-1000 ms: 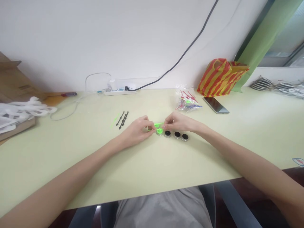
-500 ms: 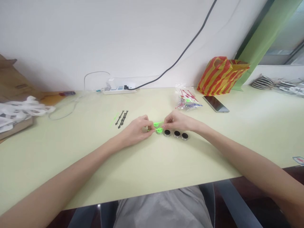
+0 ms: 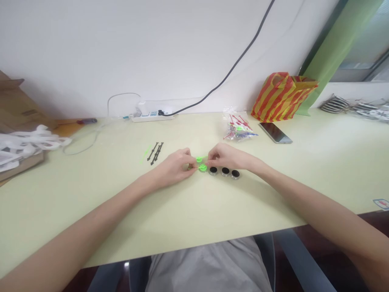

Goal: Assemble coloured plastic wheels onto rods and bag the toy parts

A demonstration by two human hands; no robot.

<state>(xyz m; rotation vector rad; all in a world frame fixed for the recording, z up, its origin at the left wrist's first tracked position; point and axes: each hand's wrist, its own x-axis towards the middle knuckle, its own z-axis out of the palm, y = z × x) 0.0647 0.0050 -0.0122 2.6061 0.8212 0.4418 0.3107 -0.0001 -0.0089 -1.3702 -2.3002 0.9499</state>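
Observation:
Both my hands meet near the middle of the table over two bright green plastic arrows with round centres. My left hand is closed in a pinch at the left end of the near green arrow, whose centre lies over a round clear-rimmed base. Just behind it is the far green arrow; my right hand is closed, its fingertips pinching the right end. The fingers hide parts of both arrows. Right of these stand round discs with black tops and clear rims, below my right hand.
Black plastic arrows and a thin green arrow lie left of my hands. Behind are a clear bag of coloured parts, a phone, a striped bag and a power strip. White strips lie far left.
The near green arrow's centre sits slightly lower and flatter over its base. My hands stay almost in place, with the whole view shifted a little.

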